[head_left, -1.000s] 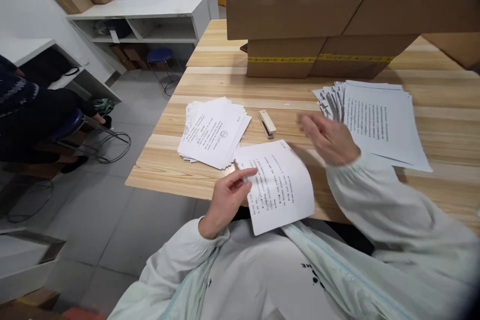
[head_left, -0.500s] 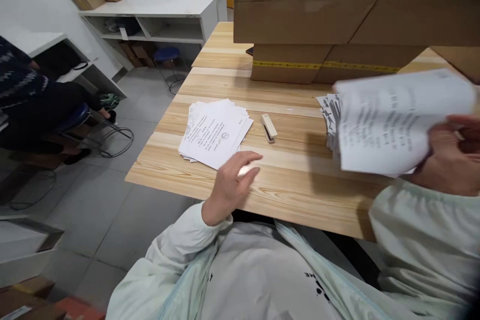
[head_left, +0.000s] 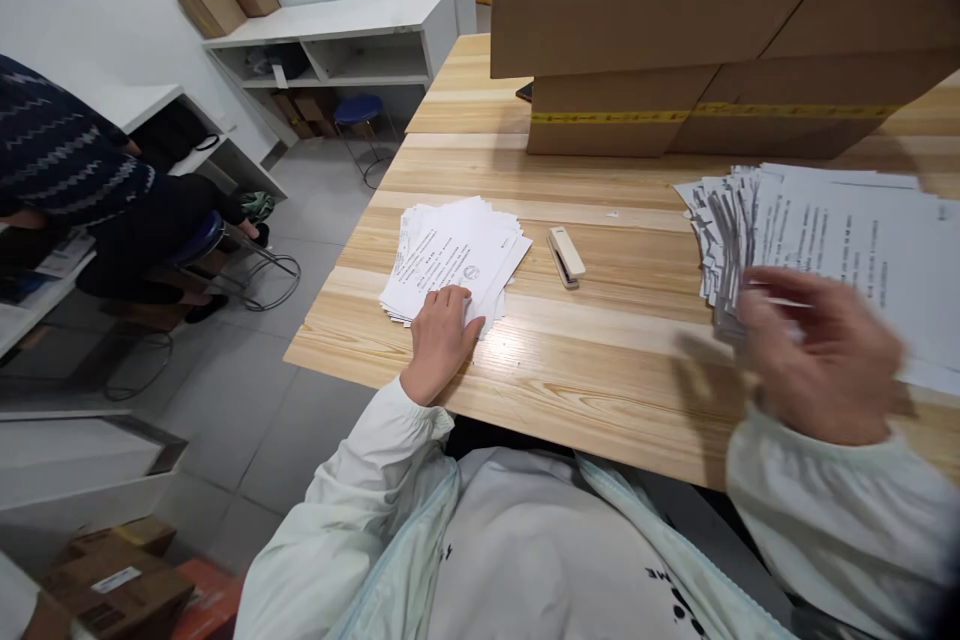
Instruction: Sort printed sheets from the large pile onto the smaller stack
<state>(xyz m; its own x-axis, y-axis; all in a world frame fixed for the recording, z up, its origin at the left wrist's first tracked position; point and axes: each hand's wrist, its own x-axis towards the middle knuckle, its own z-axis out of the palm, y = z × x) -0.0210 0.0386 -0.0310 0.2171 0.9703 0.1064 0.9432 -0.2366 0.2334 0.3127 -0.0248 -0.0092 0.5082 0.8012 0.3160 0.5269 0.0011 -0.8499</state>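
Flat on the near edge of a fanned stack of printed sheets [head_left: 450, 255] lies my left hand [head_left: 442, 335], fingers stretched out. A cream stapler [head_left: 565, 257] stands on the wooden table just right of that stack. Further right is a thicker, uneven pile of printed papers [head_left: 832, 230], its left edges spread out. My right hand [head_left: 825, 350] is over this pile's near left corner, fingers curled. It is blurred by motion, and I cannot make out whether its fingertips grip any paper.
Large cardboard boxes [head_left: 600, 115] stand along the table's far side, with a dark object [head_left: 525, 92] beside them. A person [head_left: 82, 170] sits on a stool at the left. Behind are white shelves [head_left: 337, 30] and a blue stool [head_left: 358, 110]; more boxes [head_left: 112, 585] lie lower left.
The printed sheet my right hand held raised now lies on the right pile. That hand has moved left. My left hand has come down onto the left stack. The view has shifted slightly.
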